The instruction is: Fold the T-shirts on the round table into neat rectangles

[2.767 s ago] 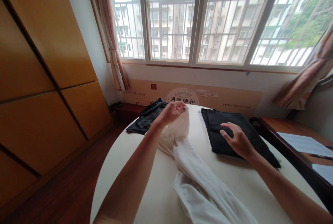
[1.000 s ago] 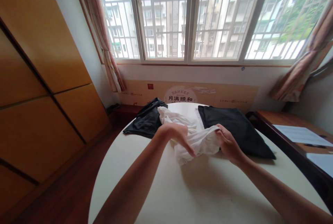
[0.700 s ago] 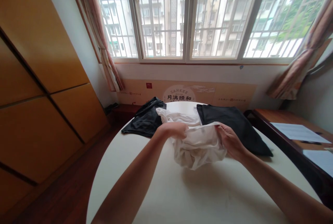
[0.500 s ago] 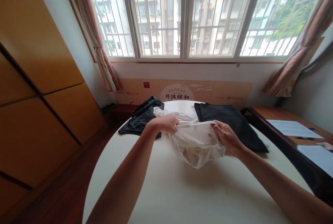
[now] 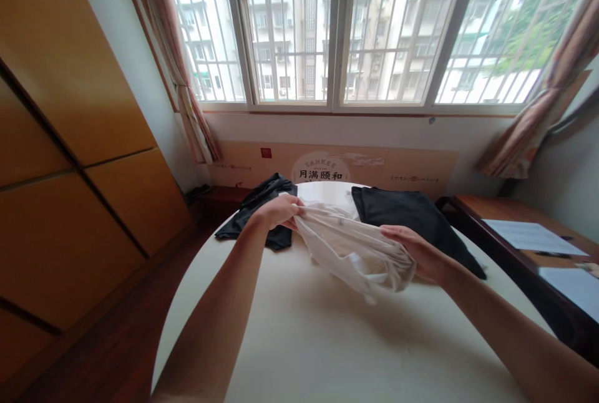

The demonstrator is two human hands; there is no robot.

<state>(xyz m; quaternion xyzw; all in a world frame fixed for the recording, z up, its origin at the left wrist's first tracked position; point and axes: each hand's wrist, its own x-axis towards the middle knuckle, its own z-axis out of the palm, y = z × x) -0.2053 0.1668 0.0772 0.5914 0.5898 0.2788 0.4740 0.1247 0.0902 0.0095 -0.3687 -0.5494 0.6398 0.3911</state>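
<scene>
**Soft cloth over smooth tabletop, glossy wood nearby**

Thin white cloth (image 5: 350, 253), slightly sheer. Matt black cloth (image 5: 402, 219) at the far edge of the smooth pale tabletop (image 5: 327, 340). Wardrobe panels (image 5: 70, 78) glossy wood finish. Matt paper sheets (image 5: 528, 236) on a polished wooden desk (image 5: 515, 208).

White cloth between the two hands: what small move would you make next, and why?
I'd probably draw the hands slightly further apart. The left hand and right hand both hold the white cloth, but it sags in loose folds above the round table, so a gentle pull should help show its shape.
</scene>
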